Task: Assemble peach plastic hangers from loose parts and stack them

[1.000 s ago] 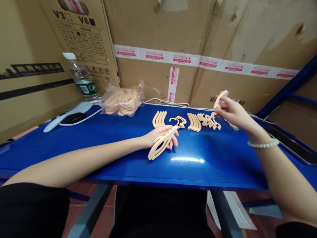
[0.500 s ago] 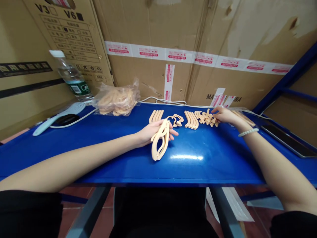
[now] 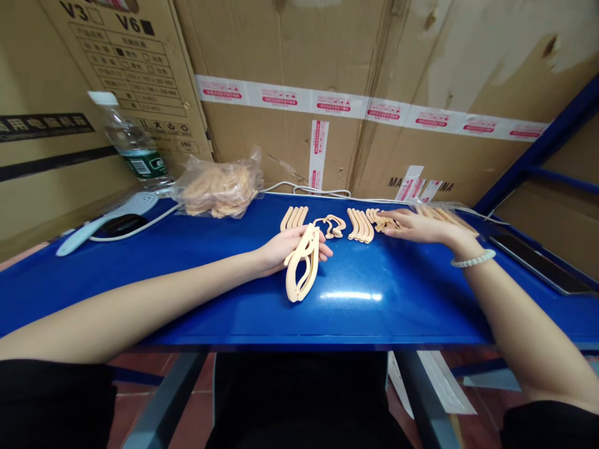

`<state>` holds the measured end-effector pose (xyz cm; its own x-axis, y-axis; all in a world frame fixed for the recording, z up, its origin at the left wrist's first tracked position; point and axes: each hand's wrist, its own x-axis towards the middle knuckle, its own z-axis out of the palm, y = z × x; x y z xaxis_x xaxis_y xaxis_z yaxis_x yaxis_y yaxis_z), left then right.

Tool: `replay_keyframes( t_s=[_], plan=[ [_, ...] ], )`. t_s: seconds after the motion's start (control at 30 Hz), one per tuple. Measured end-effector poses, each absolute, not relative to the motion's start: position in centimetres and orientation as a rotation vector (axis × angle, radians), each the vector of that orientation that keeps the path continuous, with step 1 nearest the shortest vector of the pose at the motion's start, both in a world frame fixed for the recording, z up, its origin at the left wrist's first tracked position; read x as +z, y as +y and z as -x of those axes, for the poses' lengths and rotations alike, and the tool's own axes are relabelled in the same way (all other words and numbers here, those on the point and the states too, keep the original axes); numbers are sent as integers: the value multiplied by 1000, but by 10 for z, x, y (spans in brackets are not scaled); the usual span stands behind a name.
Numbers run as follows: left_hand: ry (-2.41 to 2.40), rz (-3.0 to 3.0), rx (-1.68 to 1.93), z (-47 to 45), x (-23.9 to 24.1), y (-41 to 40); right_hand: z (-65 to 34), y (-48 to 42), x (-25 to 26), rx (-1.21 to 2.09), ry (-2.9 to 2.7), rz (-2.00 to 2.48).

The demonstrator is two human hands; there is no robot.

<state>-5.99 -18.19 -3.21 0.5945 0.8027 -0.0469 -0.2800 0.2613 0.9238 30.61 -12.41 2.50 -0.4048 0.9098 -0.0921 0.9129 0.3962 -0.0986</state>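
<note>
My left hand (image 3: 289, 247) rests on the blue table (image 3: 187, 274) and holds a peach plastic looped part (image 3: 302, 264) that sticks out toward me. My right hand (image 3: 418, 226) lies low over a heap of small peach hook pieces (image 3: 381, 220), fingers stretched toward them and partly covering them. Between the hands lie a row of curved peach strips (image 3: 292, 217), a pair of small curled pieces (image 3: 330, 226) and another row of curved strips (image 3: 360, 225). More peach strips (image 3: 444, 215) lie behind my right wrist.
A plastic bag of peach parts (image 3: 218, 187) lies at the back left, beside a water bottle (image 3: 128, 144), a pale blue brush (image 3: 100, 219) and a black object (image 3: 122, 223). Cardboard boxes (image 3: 327, 93) wall the back. A white cable (image 3: 309, 189) runs along them. A dark tablet (image 3: 543, 265) lies right.
My right hand came down from holding up a peach strip to the heap of hook pieces and slid left. The looped part in my left hand turned more upright.
</note>
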Motion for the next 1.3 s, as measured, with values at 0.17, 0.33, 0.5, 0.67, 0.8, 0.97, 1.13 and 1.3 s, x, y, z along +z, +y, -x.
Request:
replay_keyframes(
  t_s=[0.17,0.33,0.5,0.67,0.8,0.97,1.13,1.3],
  plan=[
    [605,-1064,790,59,-29,-184,-298,-124,16,-303,2606,-1594],
    [604,-1083,786,60,-29,-185,-307,-114,11,-234,2515,-1688],
    [607,-1070,804,60,-32,-183,-311,-110,10,-231,2476,-1781],
    [596,-1061,805,60,-32,-182,-308,-113,12,-200,2486,-1776],
    [613,-1055,810,60,-30,-183,-299,-118,12,-180,2536,-1689],
    [617,-1063,813,60,-30,-184,-292,-120,11,-155,2553,-1686],
    [598,-1062,806,61,-33,-182,-298,-113,10,-122,2522,-1734],
    [595,-1055,803,61,-34,-181,-311,-98,7,-81,2444,-1844]
  ],
)
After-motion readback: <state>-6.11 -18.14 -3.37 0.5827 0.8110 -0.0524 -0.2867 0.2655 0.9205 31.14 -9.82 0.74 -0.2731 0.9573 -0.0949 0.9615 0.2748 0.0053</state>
